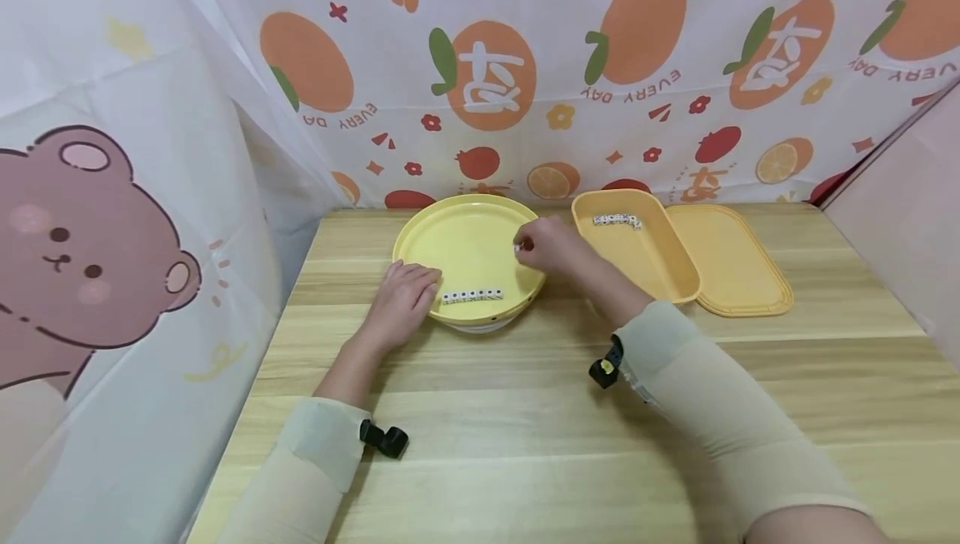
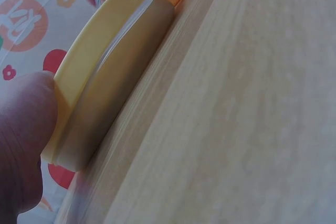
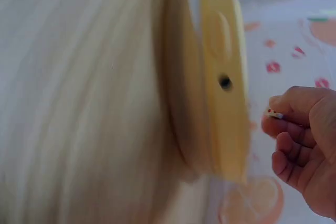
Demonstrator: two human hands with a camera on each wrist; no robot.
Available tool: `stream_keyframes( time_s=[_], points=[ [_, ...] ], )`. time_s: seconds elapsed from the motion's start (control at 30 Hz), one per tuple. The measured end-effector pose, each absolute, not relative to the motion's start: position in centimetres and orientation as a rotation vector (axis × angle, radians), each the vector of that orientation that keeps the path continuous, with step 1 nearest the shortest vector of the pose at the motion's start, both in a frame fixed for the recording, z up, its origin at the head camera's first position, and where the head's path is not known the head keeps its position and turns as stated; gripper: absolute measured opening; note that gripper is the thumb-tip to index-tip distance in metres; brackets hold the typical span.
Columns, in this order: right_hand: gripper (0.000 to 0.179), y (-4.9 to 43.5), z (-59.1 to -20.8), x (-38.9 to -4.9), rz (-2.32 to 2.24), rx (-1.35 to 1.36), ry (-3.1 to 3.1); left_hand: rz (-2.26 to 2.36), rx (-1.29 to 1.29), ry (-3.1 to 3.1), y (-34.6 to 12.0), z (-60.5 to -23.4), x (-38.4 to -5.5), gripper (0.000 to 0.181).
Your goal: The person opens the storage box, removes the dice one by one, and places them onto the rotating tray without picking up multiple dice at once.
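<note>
My left hand [image 1: 401, 298] rests on the near left rim of a round yellow tray [image 1: 465, 248], fingers laid over the edge. In the left wrist view its thumb side sits against the tray's side wall. My right hand [image 1: 551, 246] pinches a small white die [image 3: 273, 113] between thumb and index finger, above the tray's right side. Red and dark dots show on that die in the right wrist view; the other fingers curl in loosely. Inside the tray, near its front, a straight row of white dice [image 1: 472, 296] lies with single dark dots facing up.
Right of the tray stands a yellow-orange rectangular box [image 1: 648, 265] with several white dice [image 1: 617, 220] lined up at its far end. Its flat lid [image 1: 731, 261] lies beside it on the wooden table [image 1: 480, 436]. A fruit-print cloth [image 1: 525, 111] hangs right behind.
</note>
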State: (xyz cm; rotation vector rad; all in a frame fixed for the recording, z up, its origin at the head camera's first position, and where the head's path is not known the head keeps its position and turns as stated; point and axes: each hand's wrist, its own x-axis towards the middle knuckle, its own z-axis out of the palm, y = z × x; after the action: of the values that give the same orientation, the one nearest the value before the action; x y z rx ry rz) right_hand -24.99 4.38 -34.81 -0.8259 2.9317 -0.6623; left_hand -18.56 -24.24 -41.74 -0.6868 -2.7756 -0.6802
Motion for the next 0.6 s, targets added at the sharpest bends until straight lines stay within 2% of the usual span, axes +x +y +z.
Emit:
stream_keyframes(
  time_s=[0.27,0.6],
  points=[
    [0.012,1.0,-37.8,-24.7,-0.568,-0.818,2.798,-0.689,-0.69,-2.785,-24.1,-41.9,-18.2,0.036],
    [0.013,0.2,-38.4,-24.8,-0.593,-0.788,2.773,-0.687,-0.675,-2.786,-24.3,-41.7,-18.3,0.037]
  ],
)
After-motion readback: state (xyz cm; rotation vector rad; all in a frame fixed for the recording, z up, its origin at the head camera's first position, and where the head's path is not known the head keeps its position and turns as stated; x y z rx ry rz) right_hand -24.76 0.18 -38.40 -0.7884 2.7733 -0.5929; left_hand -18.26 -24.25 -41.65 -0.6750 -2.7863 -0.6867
